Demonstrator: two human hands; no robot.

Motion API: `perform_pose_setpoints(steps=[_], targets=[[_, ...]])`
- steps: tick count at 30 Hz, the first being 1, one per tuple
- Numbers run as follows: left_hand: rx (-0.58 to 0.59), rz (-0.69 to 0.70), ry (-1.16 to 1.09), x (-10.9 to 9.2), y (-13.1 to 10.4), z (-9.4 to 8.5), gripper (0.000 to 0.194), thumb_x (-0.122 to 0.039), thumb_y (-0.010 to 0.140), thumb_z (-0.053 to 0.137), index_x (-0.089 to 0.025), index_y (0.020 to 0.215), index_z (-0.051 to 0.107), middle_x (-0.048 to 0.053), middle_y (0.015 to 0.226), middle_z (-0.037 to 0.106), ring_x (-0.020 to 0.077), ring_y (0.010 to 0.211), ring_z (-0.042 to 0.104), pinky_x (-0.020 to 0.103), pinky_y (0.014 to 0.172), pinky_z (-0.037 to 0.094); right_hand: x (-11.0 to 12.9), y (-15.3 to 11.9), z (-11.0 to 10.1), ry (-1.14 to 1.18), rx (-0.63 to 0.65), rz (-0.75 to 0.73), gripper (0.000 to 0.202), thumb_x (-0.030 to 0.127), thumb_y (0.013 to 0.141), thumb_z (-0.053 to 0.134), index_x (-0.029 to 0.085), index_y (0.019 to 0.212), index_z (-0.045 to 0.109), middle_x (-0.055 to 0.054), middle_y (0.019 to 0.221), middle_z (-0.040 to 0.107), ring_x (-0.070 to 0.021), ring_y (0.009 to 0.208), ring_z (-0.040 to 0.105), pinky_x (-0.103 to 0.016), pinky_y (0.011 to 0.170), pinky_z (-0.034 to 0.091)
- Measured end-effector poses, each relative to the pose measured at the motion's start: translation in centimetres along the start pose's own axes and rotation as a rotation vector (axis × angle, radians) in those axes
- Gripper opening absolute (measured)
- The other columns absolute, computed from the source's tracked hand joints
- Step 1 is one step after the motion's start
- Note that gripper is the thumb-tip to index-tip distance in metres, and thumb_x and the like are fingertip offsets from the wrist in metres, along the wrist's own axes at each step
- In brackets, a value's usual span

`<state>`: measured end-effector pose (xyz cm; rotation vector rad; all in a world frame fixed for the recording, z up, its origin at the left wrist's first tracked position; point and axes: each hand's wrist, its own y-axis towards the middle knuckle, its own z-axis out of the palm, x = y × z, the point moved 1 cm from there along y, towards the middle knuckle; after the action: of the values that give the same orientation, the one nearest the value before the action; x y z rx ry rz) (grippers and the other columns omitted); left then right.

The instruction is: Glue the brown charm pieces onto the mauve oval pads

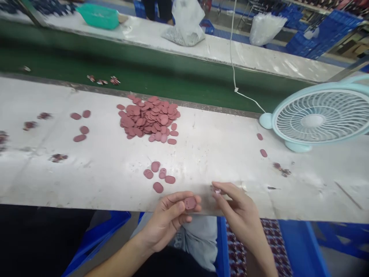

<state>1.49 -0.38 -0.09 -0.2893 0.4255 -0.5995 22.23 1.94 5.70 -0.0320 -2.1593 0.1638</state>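
Between the thumb and fingers of my left hand (173, 217) is a dusky-red oval piece (190, 203) with small dark holes in its face. My right hand (238, 206) pinches a small shiny part (216, 191), too blurred to name, a little to the right of that oval. Both hands are over the table's front edge, apart from each other. Just beyond my left hand lie several loose ovals (158, 187) of the same red. Farther back is a big heap of red ovals (148, 117).
A pale blue fan (314, 119) lies on the table (216, 154) at the right, its white cord crossing the green belt (173, 77). Small clusters of parts (58, 157) lie at the left. Beyond the belt are a green tray (99, 17) and a plastic bag (187, 23). A blue crate (302, 246) stands below.
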Motion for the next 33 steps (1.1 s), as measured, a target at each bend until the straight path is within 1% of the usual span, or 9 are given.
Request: perform_pose_setpoints(steps=[2,5,7,10,12,15,18,27,33], targets=[[0.005,0.017,0.002,0.0,0.2,0.1,0.024,-0.024,0.086,0.076,-0.015,0.108,0.077,0.014,0.115,0.077,0.019,0.097,0.075,0.016,0.069,0.057,-0.2,-0.8,0.3,0.156,0.023,0.026,0.031,0.037,0.092,0.067,0.029,0.121,0.07,-0.008,0.116,0.068,-0.0236,0.098,0.069,-0.029,0.064,0.063],[0.009,0.049,0.032,0.0,0.4,0.3,0.024,-0.025,0.085,0.077,-0.016,0.107,0.078,0.013,0.114,0.078,0.0189,0.096,0.075,0.016,0.068,0.056,-0.3,-1.4,1.1,0.278,0.001,0.062,0.022,0.037,0.089,0.07,0.029,0.11,0.072,-0.007,0.11,0.069,-0.0209,0.081,0.072,-0.029,0.061,0.065],[-0.007,0.067,0.055,-0.2,0.4,0.4,0.023,-0.025,0.084,0.077,-0.017,0.106,0.078,0.013,0.113,0.078,0.0189,0.096,0.075,0.017,0.068,0.056,-0.1,-1.7,1.6,0.305,-0.088,0.058,0.022,0.037,0.086,0.073,0.03,0.107,0.072,-0.006,0.103,0.071,-0.0198,0.073,0.072,-0.028,0.06,0.066],[-0.035,0.098,0.09,-0.4,0.2,0.6,0.022,-0.025,0.083,0.079,-0.019,0.105,0.078,0.011,0.112,0.078,0.0194,0.097,0.075,0.018,0.069,0.055,0.4,-2.2,1.9,0.316,-0.226,0.092,0.04,0.037,0.078,0.08,0.032,0.117,0.068,-0.007,0.1,0.075,-0.0236,0.084,0.075,-0.028,0.067,0.068],[-0.05,0.133,0.117,-0.5,0.0,0.6,0.022,-0.025,0.082,0.08,-0.021,0.104,0.079,0.011,0.113,0.079,0.0197,0.097,0.075,0.019,0.07,0.055,0.7,-2.6,1.9,0.332,-0.199,0.096,0.038,0.035,0.077,0.082,0.032,0.114,0.071,-0.007,0.1,0.077,-0.0243,0.089,0.076,-0.027,0.073,0.068],[-0.063,0.185,0.175,-0.6,-0.2,0.6,0.023,-0.025,0.081,0.081,-0.021,0.104,0.079,0.011,0.114,0.078,0.0201,0.095,0.075,0.021,0.07,0.055,1.0,-3.2,1.6,0.393,-0.074,0.034,0.021,0.028,0.08,0.08,0.032,0.1,0.077,-0.006,0.111,0.075,-0.0232,0.098,0.075,-0.026,0.081,0.066],[-0.04,0.222,0.246,-0.7,-0.2,0.4,0.024,-0.023,0.082,0.08,-0.022,0.106,0.078,0.011,0.118,0.077,0.0206,0.097,0.074,0.022,0.072,0.056,1.7,-3.7,1.6,0.459,-0.014,0.007,0.021,0.021,0.086,0.075,0.034,0.102,0.077,-0.004,0.118,0.072,-0.0214,0.107,0.072,-0.026,0.086,0.065],[0.074,0.211,0.316,-0.6,-0.3,0.3,0.025,-0.017,0.083,0.078,-0.024,0.106,0.077,0.007,0.118,0.077,0.0214,0.104,0.074,0.031,0.093,0.057,3.7,-4.0,3.0,0.447,-0.002,0.07,0.026,0.021,0.088,0.074,0.035,0.11,0.076,-0.001,0.105,0.078,-0.0166,0.091,0.075,-0.025,0.08,0.065],[0.099,0.197,0.305,-0.3,-0.3,0.1,0.021,-0.014,0.08,0.08,-0.021,0.099,0.074,0.007,0.112,0.079,0.0174,0.094,0.075,0.027,0.085,0.058,4.2,-3.5,3.1,0.418,0.003,0.03,0.022,0.022,0.088,0.074,0.032,0.107,0.077,-0.002,0.103,0.077,-0.0158,0.089,0.074,-0.025,0.08,0.064]])
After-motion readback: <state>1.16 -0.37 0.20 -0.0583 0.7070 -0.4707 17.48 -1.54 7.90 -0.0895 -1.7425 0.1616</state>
